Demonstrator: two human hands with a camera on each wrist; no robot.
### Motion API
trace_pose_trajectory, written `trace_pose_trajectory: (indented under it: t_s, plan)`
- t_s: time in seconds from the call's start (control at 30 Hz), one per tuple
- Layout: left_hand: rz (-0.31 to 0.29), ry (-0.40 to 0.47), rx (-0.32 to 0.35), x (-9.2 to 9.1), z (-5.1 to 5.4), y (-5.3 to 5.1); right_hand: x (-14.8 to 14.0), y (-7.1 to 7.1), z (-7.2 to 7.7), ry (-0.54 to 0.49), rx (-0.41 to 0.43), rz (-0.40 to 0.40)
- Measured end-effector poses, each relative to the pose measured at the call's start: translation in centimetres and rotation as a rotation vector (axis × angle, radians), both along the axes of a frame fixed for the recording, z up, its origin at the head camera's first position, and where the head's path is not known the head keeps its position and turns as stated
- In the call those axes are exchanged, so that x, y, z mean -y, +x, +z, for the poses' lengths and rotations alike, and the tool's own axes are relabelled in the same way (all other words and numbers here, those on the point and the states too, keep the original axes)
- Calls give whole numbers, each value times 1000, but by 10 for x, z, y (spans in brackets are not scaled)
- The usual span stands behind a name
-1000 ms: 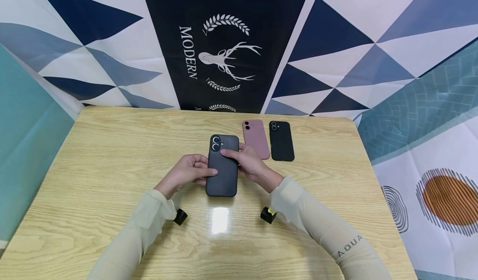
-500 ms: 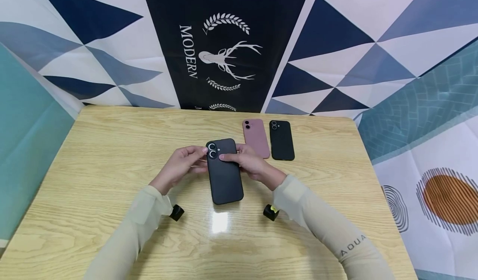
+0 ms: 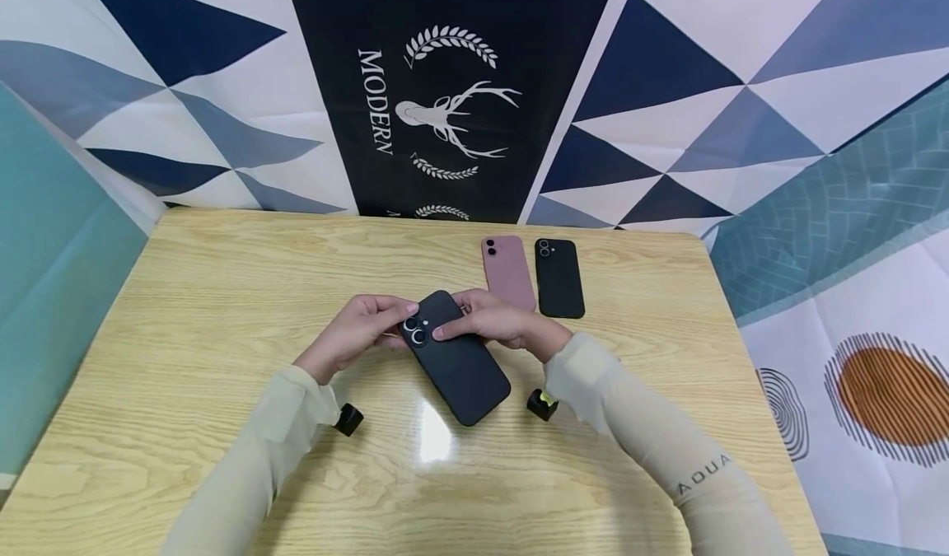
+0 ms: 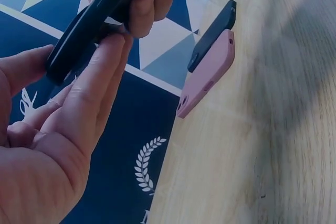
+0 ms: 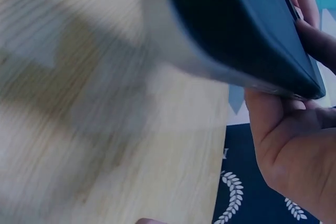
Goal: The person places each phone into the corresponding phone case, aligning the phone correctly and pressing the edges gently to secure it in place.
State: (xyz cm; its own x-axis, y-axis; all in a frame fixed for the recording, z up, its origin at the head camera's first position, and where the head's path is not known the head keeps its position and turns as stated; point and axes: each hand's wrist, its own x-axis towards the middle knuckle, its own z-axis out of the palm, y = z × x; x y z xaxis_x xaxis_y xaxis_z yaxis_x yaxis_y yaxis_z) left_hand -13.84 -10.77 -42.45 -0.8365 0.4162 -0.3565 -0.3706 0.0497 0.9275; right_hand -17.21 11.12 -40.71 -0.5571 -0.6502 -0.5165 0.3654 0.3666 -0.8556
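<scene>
A black phone (image 3: 463, 366) with two ringed camera lenses is held above the table, camera side up and turned diagonally. My left hand (image 3: 359, 329) pinches its camera-end corner, as the left wrist view shows, thumb on one face and fingers on the other. My right hand (image 3: 493, 317) grips the far long side, its thumb on the back beside the lenses and its fingers underneath. In the right wrist view the phone (image 5: 247, 24) is close and partly blurred, with a pale band along its lower edge. Whether it sits in a case I cannot tell.
Toward the back of the wooden table (image 3: 245, 292), a pink phone or phone case (image 3: 508, 272) lies beside a black one (image 3: 559, 280), both camera side up. Small black blocks sit at both wrists. A patterned cloth (image 3: 445, 103) hangs behind the table.
The phone has turned so its camera end points up-left and its lower end swings right and nearer. The left hand has shifted from its long side to the camera corner; the right keeps its grip.
</scene>
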Motion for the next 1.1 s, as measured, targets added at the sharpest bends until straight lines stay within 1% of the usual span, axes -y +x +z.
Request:
trace_pose_trajectory:
  t_s: [0.17, 0.3, 0.43, 0.5, 0.6, 0.67, 0.83, 0.93, 1.0, 1.1]
  plan:
    - [-26, -9, -7, -1, 1, 1, 0, -4, 4, 37, -25, 53]
    - [-41, 1, -19, -2, 1, 1, 0, -7, 7, 60, -35, 75]
    - [-33, 1, -30, -4, 1, 1, -1, -10, 9, 74, -30, 97]
    - [-19, -2, -29, -5, 2, 2, -1, -11, 10, 77, -34, 106]
    - [13, -3, -37, -6, 3, 3, -1, -12, 10, 83, -60, 96]
    - [47, 8, -47, -6, 4, 3, -2, -13, 11, 92, -96, 79]
    - [133, 54, -86, -6, 3, 4, -6, -17, 16, 142, -167, 0]
    - [193, 65, -87, -4, 2, 5, -11, -19, 20, 210, -160, -59]
    - [239, 83, -85, -2, 1, 6, -15, -20, 22, 249, -140, -94]
    - [315, 126, -87, 0, 0, 7, -22, -20, 23, 252, -109, -145]
